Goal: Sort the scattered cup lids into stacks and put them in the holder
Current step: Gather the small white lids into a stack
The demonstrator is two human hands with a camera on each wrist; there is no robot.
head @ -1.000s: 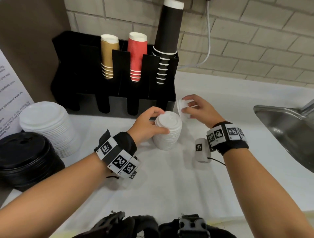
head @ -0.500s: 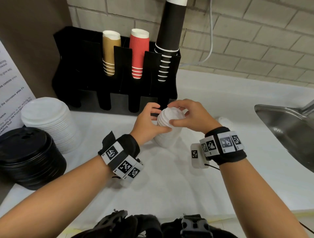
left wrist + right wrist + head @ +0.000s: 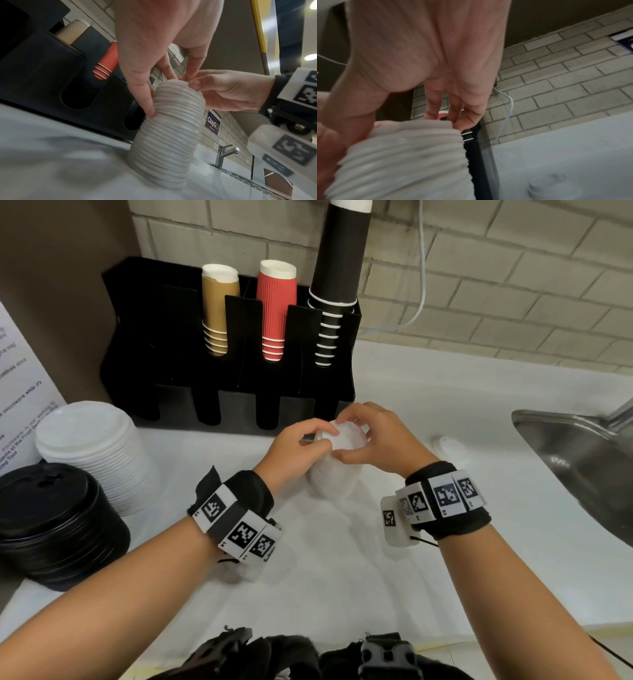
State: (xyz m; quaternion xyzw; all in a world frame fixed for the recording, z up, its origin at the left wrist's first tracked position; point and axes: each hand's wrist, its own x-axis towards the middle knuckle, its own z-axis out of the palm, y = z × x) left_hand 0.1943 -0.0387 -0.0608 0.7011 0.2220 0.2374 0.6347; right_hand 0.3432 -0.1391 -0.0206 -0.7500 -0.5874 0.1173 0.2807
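While both hands meet over the small white lid stack, which stands upright on the white counter just in front of the black holder, the step in hand looks like seating a lid on top. The left hand curls round the stack's upper part from the left, thumb pressed to its ribbed side in the left wrist view, steadying it. The right hand comes over from the right with fingertips pinching the rim of the top lid. The stack's long axis runs vertically, so the lid must press straight down along it. One loose lid lies flat on the counter to the right, near the right hand and well apart from the left; that hand is the nearer for fetching it. The holder's front slots open directly behind the stack. Larger white lids and black lids sit stacked far left, near a sink opposite
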